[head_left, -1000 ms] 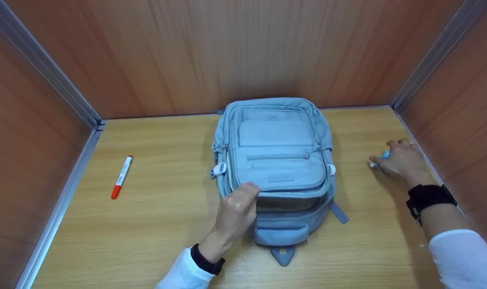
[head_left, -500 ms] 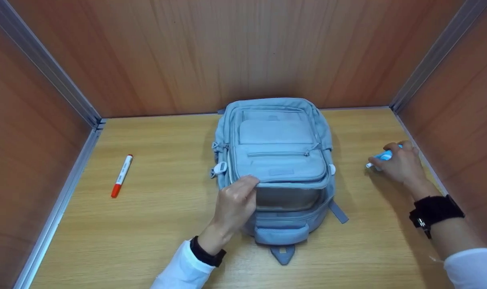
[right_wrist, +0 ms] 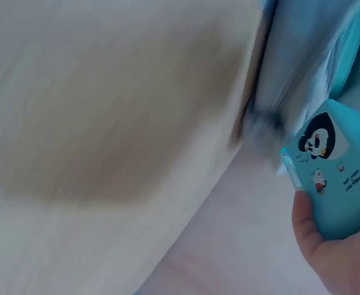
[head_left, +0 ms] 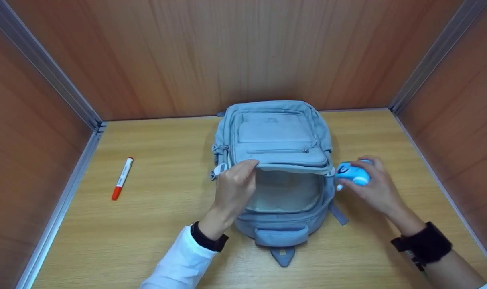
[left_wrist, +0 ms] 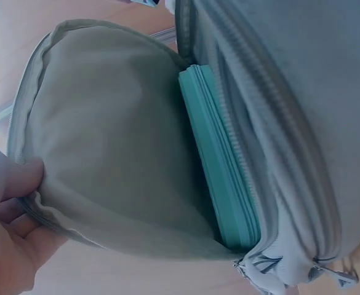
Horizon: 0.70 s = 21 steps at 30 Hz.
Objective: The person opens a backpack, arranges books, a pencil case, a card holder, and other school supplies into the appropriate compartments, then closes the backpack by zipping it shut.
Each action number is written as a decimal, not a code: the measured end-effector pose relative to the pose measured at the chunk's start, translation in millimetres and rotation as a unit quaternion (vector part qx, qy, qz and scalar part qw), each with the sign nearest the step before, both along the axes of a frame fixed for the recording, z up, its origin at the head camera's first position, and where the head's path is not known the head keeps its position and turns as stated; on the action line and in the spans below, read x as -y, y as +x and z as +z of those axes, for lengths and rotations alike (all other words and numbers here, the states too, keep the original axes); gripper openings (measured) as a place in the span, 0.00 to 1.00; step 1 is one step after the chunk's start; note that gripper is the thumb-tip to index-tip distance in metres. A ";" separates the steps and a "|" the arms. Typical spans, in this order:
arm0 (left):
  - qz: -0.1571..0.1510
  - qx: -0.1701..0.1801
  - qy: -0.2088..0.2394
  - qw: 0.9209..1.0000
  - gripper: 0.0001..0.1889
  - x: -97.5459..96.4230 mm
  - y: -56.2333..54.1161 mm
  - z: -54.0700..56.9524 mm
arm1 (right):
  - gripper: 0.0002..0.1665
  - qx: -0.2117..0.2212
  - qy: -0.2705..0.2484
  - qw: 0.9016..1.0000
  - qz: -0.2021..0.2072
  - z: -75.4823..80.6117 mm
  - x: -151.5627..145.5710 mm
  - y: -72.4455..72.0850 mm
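Observation:
A light blue backpack lies on its back on the table, its front compartment unzipped. My left hand pinches the edge of the front flap and holds it up; the grey lining shows behind. Inside stands a green layered thing, like a book or folder seen edge-on. My right hand grips a small blue box-like item with a cartoon print, just right of the backpack. In the right wrist view the thumb lies along the lower edge of this item; its exact kind cannot be told.
A white marker with a red cap lies on the table to the left. Wooden panels enclose the table at the back and both sides. A strap sticks out at the backpack's right, and a carry handle faces the front.
My right hand has lifted the blue item from near the right panel and brought it left to the backpack's side. My left hand has raised the flap, widening the opening.

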<state>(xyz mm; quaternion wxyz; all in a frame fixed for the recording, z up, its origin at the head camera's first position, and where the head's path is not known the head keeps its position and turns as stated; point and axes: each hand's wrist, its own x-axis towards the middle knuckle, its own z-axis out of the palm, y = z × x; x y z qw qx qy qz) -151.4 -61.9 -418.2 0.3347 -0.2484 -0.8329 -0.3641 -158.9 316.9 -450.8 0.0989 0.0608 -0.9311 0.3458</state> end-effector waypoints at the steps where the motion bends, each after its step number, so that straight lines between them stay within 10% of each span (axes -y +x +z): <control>1: -0.001 0.003 0.002 1.000 0.13 0.4 -0.7 1.2 | 0.35 -0.001 -0.007 1.000 0.018 -1.1 8.5 1.9; 12: 0.004 -0.006 0.017 1.000 0.11 0.1 -3.4 4.0 | 0.43 0.024 -0.045 0.981 0.187 -18.1 99.5 -7.5; 21: -0.004 -0.021 0.009 1.000 0.12 -3.5 4.5 -5.7 | 0.49 -0.028 0.039 0.976 0.212 -26.5 136.8 -27.8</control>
